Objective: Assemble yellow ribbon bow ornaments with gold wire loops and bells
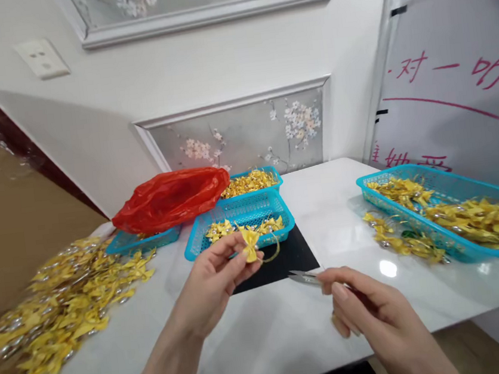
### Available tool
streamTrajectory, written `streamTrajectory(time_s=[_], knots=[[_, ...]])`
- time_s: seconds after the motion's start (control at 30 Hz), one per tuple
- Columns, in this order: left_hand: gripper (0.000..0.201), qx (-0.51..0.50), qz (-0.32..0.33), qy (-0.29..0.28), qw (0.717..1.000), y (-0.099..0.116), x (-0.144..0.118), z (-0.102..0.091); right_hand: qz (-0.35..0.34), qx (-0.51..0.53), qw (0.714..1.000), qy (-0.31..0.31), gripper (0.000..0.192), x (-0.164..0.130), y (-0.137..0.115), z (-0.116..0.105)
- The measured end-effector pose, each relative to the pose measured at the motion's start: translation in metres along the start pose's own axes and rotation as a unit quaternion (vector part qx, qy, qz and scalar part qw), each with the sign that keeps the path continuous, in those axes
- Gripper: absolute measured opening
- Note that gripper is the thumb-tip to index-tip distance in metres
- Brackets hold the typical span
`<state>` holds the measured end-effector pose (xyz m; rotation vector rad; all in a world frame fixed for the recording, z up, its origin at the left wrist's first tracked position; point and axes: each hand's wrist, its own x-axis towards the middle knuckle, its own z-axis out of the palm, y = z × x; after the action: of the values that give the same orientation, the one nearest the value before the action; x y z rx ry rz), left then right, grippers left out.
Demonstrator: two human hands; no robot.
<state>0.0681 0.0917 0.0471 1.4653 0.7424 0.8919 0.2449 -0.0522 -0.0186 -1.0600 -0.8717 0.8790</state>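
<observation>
Between the thumb and fingers of my left hand [222,265] is a yellow ribbon bow [251,245], with a thin gold cord loop [275,251] curving out to its right. My right hand [366,303] is closed around a small pair of scissors [303,276]; the metal blades point left toward the bow, apart from it, and the handles are hidden in my fingers. Just behind my left hand, a blue basket [236,206] with yellow bows in it rests partly on a black mat [291,260].
A heap of yellow bows with silvery beads [73,303] covers the table's left side. A red plastic bag [170,199] sits on another blue tray [121,243]. Farther back stands a basket of gold pieces [251,182]. At right, a long blue basket [453,233] holds bows, with loose ones [402,244] beside it.
</observation>
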Motion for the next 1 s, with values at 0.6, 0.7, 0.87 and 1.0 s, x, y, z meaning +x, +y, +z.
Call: streamTrajectory(time_s=[0.6, 0.7, 0.87, 1.0], knots=[[0.015, -0.138, -0.052, 0.090, 0.985, -0.037, -0.090, 0.004, 0.058, -0.061, 0.987, -0.138, 0.022, -0.006, 0.000, 0.079], [0.016, -0.176, -0.069, 0.089, 0.978, -0.038, -0.092, 0.004, 0.058, -0.074, 0.986, -0.139, 0.024, -0.007, 0.003, 0.081], [0.017, -0.265, -0.138, 0.052, 0.953, -0.034, -0.093, 0.001, -0.227, -0.239, 0.941, -0.075, 0.012, -0.009, 0.009, 0.078], [0.018, -0.303, -0.174, 0.044, 0.936, -0.030, -0.094, -0.002, -0.324, -0.320, 0.889, -0.057, 0.017, -0.009, 0.009, 0.073]])
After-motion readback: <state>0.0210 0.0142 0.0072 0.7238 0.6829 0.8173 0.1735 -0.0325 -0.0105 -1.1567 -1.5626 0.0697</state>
